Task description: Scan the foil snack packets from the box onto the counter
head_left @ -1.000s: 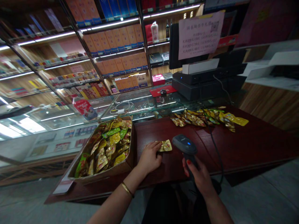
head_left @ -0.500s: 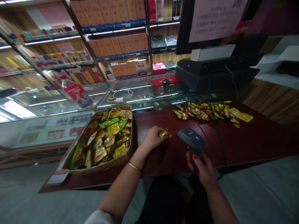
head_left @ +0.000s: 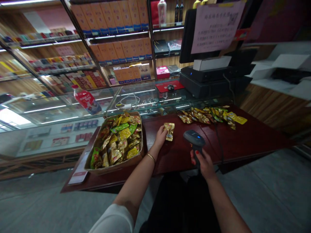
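Note:
Between the fingers of my left hand (head_left: 160,136) is a small gold snack packet (head_left: 169,132), its printed flat face turned up above the dark red table. My right hand (head_left: 203,161) is wrapped round the handle of a black barcode scanner (head_left: 194,138), whose head points left toward the packet and shows a blue light. To the left of my left hand stands an open cardboard box (head_left: 142,142) full of gold, yellow and green packets. Beyond the scanner, a row of similar packets (head_left: 206,116) lies along the table's far side.
A glass counter (head_left: 148,94) borders the table (head_left: 155,122) at the back, with a bottle (head_left: 86,99), a white cable (head_left: 128,103) and a mouse (head_left: 170,87) on it. A monitor (head_left: 187,38) stands at back right. The scanner's cord (head_left: 220,142) crosses the table.
The gold packet in my left hand has turned from a crumpled edge-on look to showing its flat face. The scanner stays in my right hand. The whole view has shifted slightly.

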`<state>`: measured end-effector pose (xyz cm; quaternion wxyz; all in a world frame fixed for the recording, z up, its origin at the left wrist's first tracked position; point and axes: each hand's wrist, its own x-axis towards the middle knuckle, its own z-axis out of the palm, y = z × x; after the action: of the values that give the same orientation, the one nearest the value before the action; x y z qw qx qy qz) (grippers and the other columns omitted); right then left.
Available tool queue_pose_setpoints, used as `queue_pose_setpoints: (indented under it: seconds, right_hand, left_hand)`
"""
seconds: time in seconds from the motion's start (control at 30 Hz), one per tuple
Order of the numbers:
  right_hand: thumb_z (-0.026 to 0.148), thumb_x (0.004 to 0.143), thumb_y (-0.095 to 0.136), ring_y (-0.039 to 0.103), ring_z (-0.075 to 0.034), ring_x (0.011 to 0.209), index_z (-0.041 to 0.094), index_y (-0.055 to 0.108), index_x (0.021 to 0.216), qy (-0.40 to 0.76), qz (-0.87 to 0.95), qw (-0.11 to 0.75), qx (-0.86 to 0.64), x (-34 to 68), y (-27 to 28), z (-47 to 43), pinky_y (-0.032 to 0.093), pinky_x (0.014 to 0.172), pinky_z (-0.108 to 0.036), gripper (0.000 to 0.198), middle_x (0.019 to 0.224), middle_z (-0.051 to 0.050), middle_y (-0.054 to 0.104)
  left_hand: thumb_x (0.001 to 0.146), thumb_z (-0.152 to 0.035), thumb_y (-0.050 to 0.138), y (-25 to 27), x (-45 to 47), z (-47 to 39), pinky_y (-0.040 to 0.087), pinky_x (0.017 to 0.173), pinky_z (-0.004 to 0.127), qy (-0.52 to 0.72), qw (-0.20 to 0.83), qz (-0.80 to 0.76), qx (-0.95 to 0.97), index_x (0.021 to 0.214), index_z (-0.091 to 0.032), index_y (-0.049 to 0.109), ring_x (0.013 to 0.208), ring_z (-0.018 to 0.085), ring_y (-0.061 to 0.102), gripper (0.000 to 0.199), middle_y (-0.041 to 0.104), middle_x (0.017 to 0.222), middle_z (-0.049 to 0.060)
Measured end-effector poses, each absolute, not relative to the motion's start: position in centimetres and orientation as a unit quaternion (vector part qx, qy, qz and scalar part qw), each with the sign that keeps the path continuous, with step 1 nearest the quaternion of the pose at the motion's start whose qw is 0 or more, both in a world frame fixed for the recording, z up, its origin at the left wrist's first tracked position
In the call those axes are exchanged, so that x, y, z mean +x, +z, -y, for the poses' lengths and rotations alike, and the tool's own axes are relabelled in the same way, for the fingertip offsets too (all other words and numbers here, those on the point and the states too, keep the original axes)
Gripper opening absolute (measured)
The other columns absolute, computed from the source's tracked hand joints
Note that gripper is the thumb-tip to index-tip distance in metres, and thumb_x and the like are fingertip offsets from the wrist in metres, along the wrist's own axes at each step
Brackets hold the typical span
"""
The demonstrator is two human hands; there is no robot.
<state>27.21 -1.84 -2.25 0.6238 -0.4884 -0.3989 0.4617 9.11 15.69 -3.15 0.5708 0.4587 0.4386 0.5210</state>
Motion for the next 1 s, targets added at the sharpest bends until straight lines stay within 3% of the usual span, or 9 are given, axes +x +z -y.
queue_pose_setpoints:
  seconds: [0.17,0.37,0.47,0.63,0.83,1.0]
  right_hand:
    - [0.063,0.085,0.070,0.046,-0.009,0.049,0.020,0.065,0.100,0.473,0.414,0.611,-0.480,27.4,-1.7,2.0,0.037,0.047,-0.023,0.046,0.071,0.005,0.059]
    - [0.067,0.085,0.067,0.045,-0.009,0.046,0.019,0.066,0.094,0.468,0.440,0.591,-0.488,27.4,-1.7,2.3,0.036,0.046,-0.024,0.048,0.067,0.005,0.056]
    - [0.069,0.084,0.066,0.045,-0.010,0.046,0.020,0.066,0.094,0.468,0.450,0.577,-0.496,27.6,-1.8,2.3,0.036,0.045,-0.024,0.050,0.067,0.005,0.056]
    - [0.066,0.088,0.065,0.045,-0.012,0.049,0.022,0.060,0.076,0.459,0.449,0.551,-0.532,27.3,-2.0,3.4,0.036,0.049,-0.024,0.046,0.058,0.006,0.051]
    - [0.063,0.092,0.060,0.049,-0.014,0.053,0.023,0.066,0.086,0.436,0.432,0.540,-0.577,27.0,-1.8,6.1,0.041,0.054,-0.027,0.042,0.061,0.005,0.055]
    - [0.065,0.092,0.058,0.051,-0.014,0.054,0.023,0.065,0.079,0.428,0.437,0.523,-0.593,27.1,-0.8,7.3,0.042,0.056,-0.028,0.044,0.066,0.002,0.059]
  left_hand:
    - [0.071,-0.038,0.077,-2.7,8.5,-15.0,0.054,0.082,0.028,0.553,0.585,-0.406,0.433,0.105,-0.019,0.064,0.088,0.018,0.069,0.042,0.073,0.099,0.004]
    - [0.065,-0.049,0.085,-3.1,8.5,-15.8,0.055,0.071,0.028,0.584,0.601,-0.371,0.400,0.101,-0.015,0.066,0.074,0.017,0.068,0.053,0.073,0.087,0.004]
    - [0.065,-0.049,0.085,-3.2,8.5,-15.9,0.055,0.072,0.028,0.603,0.598,-0.365,0.381,0.105,-0.016,0.066,0.075,0.016,0.068,0.056,0.073,0.090,0.004]
    - [0.065,-0.050,0.085,-3.0,8.5,-15.8,0.056,0.077,0.029,0.622,0.589,-0.366,0.363,0.107,-0.017,0.068,0.081,0.017,0.069,0.056,0.074,0.096,0.005]
    - [0.061,-0.046,0.088,-3.2,8.6,-16.0,0.055,0.075,0.030,0.621,0.589,-0.374,0.359,0.104,-0.016,0.069,0.078,0.018,0.069,0.056,0.074,0.092,0.005]
    - [0.060,-0.048,0.088,-3.1,8.7,-16.2,0.054,0.078,0.030,0.618,0.587,-0.379,0.361,0.104,-0.016,0.069,0.081,0.019,0.069,0.058,0.075,0.093,0.006]
